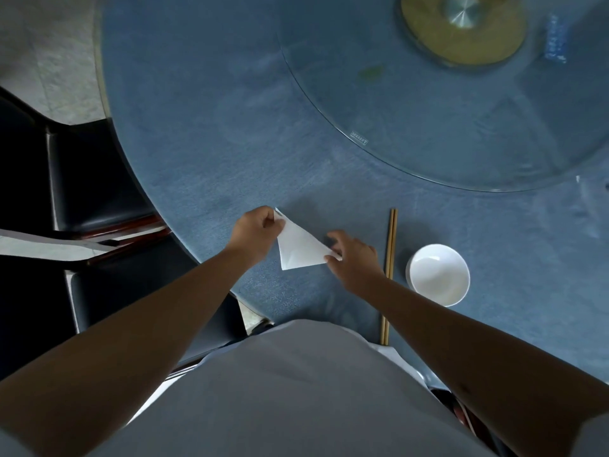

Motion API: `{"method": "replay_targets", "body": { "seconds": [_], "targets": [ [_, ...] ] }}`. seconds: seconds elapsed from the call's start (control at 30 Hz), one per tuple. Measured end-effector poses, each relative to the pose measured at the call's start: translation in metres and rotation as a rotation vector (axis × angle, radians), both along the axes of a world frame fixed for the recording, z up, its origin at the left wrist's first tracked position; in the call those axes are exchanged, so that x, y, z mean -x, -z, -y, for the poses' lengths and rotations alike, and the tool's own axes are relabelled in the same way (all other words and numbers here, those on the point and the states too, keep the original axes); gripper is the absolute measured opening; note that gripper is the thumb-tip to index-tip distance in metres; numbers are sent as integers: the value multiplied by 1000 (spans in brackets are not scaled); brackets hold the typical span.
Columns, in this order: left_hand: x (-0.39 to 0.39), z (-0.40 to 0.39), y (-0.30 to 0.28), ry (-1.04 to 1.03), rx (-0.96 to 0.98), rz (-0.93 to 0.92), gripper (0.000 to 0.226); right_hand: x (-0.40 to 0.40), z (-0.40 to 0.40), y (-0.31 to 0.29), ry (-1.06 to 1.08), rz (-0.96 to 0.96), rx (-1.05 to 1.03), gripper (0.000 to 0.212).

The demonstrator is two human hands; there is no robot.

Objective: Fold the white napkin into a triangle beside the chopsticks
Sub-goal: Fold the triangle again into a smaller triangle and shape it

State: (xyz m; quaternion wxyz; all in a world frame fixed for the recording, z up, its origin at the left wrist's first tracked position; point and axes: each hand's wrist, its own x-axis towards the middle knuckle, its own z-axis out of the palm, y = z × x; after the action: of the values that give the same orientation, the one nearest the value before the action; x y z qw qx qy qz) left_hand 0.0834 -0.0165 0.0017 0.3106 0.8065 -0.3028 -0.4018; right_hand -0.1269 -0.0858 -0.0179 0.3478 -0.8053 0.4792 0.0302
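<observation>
A round table (204, 133) draped in a woven blue cloth is filling most of the frame, with a circular clear glass turntable (428, 136) sitting at upper right on a brass-coloured disc with a brushed-metal hub (461, 11). A small label on the glass rim is showing, too blurred to read. Dark, glossy padded chairs (92, 179) are standing at the left edge. At lower centre, a person in a grey garment is reaching both bare forearms over the table. The white napkin (298, 247), thin and creased, is lying just below centre in a triangle shape, to the left of the chopsticks (390, 258) and apart from them. The left hand (255, 232) is curling its fingers around the napkin's upper corner, pinching it. The right hand (354, 258) is pinching the right-hand corner between thumb and fingers, its knuckles near the chopsticks. The two slim wooden chopsticks are lying side by side, running top to bottom. A smooth white round bowl (438, 275) is sitting just right of them.
</observation>
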Motion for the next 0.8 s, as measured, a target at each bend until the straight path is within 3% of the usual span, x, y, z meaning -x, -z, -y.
{"method": "replay_targets", "body": {
  "seconds": [0.3, 0.53, 0.8],
  "targets": [
    [-6, 12, 11, 47, -40, 81, 16, 13, -8, 4, -130, -59, 133, 43],
    [-5, 16, 17, 48, -58, 32, 10, 20, -15, 6, -220, -94, 212, 48],
    [-4, 22, 18, -26, -86, 92, 12, 25, -17, 8, -198, -82, 204, 50]
  ]
}}
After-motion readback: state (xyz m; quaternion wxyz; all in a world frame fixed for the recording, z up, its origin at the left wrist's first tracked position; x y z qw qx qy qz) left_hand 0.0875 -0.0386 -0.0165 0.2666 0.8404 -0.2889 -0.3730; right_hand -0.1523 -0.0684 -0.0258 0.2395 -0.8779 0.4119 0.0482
